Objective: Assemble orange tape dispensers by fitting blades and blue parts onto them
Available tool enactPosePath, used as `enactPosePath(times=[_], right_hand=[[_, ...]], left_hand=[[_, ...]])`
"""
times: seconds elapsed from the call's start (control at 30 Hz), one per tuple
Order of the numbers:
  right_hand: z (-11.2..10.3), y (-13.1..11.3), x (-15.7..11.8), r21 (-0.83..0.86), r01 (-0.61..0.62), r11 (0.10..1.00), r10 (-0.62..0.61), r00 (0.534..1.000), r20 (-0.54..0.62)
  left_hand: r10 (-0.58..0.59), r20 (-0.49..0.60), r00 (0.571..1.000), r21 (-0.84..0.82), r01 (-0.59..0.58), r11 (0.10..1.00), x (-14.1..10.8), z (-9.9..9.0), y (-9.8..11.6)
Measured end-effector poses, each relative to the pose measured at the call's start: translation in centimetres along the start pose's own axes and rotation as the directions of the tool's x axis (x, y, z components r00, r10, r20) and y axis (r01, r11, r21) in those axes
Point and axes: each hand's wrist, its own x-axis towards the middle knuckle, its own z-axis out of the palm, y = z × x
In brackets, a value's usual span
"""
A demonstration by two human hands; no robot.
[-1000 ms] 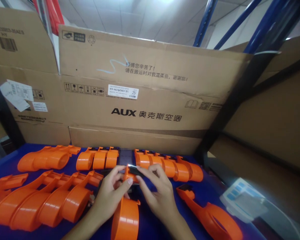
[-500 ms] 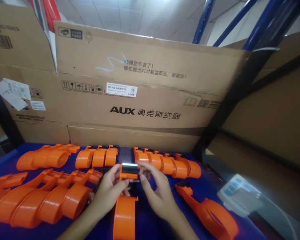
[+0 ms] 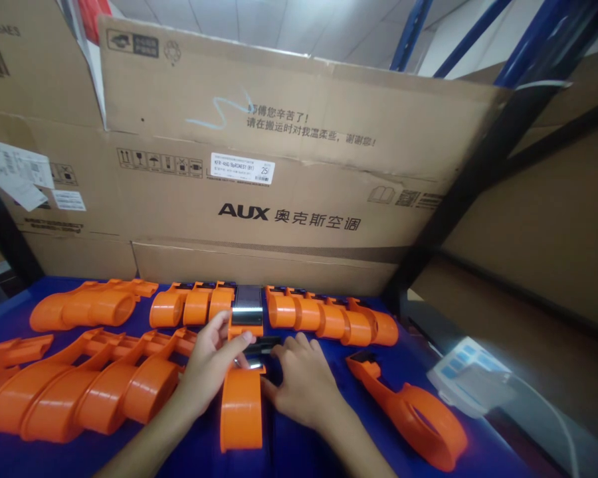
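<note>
My left hand (image 3: 209,365) is closed around the upper end of an orange tape dispenser (image 3: 242,408), its thumb lying across the frame. A toothed metal blade (image 3: 246,315) with a dark plate shows at that end, and the broad orange ring hangs toward me. Just right of it, my right hand (image 3: 303,378) is bent down with curled fingers beside a dark piece (image 3: 263,345). The fingertips are hidden, so what they grip cannot be made out.
Several orange dispensers stand in a row at left (image 3: 99,398), with more at back left (image 3: 84,305), back centre (image 3: 197,309) and back right (image 3: 323,318). One lies apart (image 3: 423,425) at right, near a white device (image 3: 471,375). Behind rises a cardboard panel (image 3: 179,226).
My right hand has left the bladed end and come down and toward me, fingers now curled by the dispenser's side. The left hand keeps its hold. The view has shifted slightly.
</note>
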Motion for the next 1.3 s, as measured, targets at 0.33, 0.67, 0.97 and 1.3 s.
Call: enactPosePath(times=[0.33, 0.67, 0.97, 1.3], right_hand=[[1.5, 0.3, 0.4, 0.071, 0.091, 0.993, -0.09, 0.996, -0.009], [0.8, 0.6, 1.1, 0.397, 0.072, 0.915, 0.04, 0.963, -0.266], [0.6, 0.4, 0.8, 0.818, 0.26, 0.513, 0.169, 0.904, -0.392], [-0.5, 0.2, 0.1, 0.753, 0.316, 0.577, 0.162, 0.86, -0.484]], left_hand=[[0.019, 0.01, 1.0, 0.003, -0.019, 1.0, 0.2, -0.1, -0.5], [0.013, 0.009, 1.0, 0.043, -0.013, 0.999, 0.4, -0.4, -0.9], [-0.007, 0.036, 0.999, 0.044, 0.005, 0.999, -0.2, 0.1, -0.6], [-0.017, 0.036, 0.999, 0.026, 0.016, 1.0, 0.1, 0.0, -0.9]])
